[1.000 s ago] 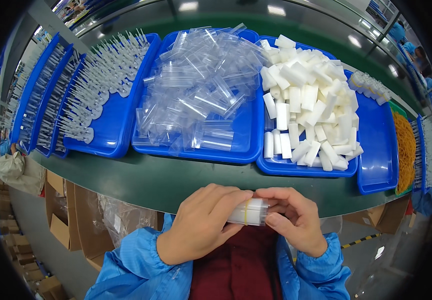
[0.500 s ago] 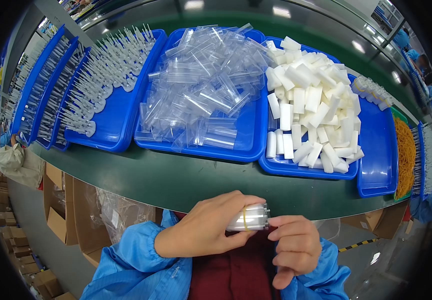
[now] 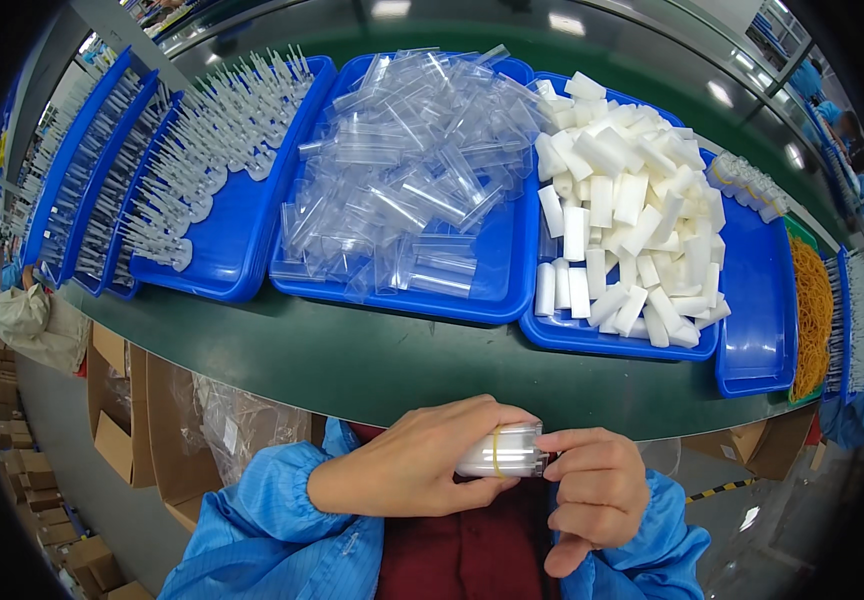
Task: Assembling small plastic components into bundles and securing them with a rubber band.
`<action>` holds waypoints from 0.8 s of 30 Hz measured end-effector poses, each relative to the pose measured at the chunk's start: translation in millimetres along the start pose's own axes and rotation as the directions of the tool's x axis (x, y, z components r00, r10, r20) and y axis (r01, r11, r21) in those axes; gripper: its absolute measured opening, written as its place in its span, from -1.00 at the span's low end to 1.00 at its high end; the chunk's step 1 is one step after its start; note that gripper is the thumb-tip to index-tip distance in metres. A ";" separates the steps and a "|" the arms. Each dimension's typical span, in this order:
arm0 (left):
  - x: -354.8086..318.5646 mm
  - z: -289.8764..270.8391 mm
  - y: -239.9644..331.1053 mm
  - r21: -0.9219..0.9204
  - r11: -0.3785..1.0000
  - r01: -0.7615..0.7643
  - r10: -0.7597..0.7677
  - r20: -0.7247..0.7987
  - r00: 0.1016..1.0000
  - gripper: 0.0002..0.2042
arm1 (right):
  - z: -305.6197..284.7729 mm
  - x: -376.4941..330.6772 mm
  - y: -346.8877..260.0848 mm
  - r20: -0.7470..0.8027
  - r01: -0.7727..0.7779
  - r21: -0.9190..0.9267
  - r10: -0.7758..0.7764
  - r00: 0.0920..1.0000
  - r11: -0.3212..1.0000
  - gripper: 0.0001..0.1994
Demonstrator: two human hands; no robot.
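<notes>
- Just below the near edge of the green table, over the person's lap, the left hand wraps its fingers around a small clear plastic case with a yellow rubber band around it; the right hand is curled, thumb and forefinger pinching the case's right end.
- The case is held in the air with nothing under it (only the lap and, further down, cardboard boxes), so a slack grip would probably let it drop out of reach.
- The band looks to sit near the middle of the case. If the right fingers tug the end hard, it could roll off and snap away, and whatever is packed inside might spill; what is inside I cannot tell.
- The plastic looks thin and smooth, so a firm squeeze from the left hand could flex or crack it, while a light one may let it slide.
- Reaching forward carelessly could go badly too: the blue tray of clear cases and the blue tray of white foam blocks are heaped high, and a sleeve brushing them could knock pieces onto the table.
- The orange rubber bands lie far to the right, so reaching for one would be a long stretch over the piled trays.
</notes>
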State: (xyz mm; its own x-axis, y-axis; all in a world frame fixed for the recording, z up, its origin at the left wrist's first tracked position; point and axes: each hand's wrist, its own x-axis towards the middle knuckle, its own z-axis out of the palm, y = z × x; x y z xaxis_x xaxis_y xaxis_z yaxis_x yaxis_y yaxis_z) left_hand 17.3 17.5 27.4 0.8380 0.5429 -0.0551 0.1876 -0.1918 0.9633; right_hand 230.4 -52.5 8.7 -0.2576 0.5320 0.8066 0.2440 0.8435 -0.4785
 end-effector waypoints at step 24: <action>1.9 -4.4 -7.0 -0.077 0.997 -0.018 0.035 0.218 0.975 -0.51 | -12.0 20.9 5.6 0.180 -0.046 0.190 0.011 0.984 0.981 -0.40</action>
State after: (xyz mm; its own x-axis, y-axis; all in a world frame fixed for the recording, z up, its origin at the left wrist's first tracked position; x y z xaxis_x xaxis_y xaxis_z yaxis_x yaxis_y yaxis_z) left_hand 15.4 23.5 21.6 0.9356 0.3443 -0.0778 0.1325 -0.1382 0.9815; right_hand 237.6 -37.5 27.1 -0.4192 0.5457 0.7256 0.0735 0.8170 -0.5719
